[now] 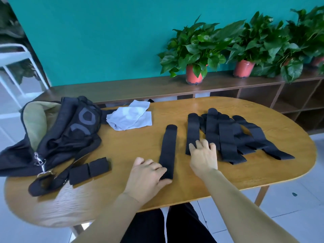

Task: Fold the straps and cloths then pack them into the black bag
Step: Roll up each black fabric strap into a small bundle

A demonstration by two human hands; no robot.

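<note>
Beneath the left hand (147, 174), unseen near end of one lone strap (168, 148)

Table: oval table (263, 116), wooden.
Left: black bag (70, 130), open.
Far side: grey cloths (129, 118), crumpled.
Near left: two folded straps (89, 170).
Middle: single strap (168, 149), flat.
Right: heap of straps (233, 135), overlapping.

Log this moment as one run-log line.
step: folding straps; left hand pinches near end of lone strap; right hand rests on strap pile; black bag open; folded straps beside it; grey cloths loose
</note>
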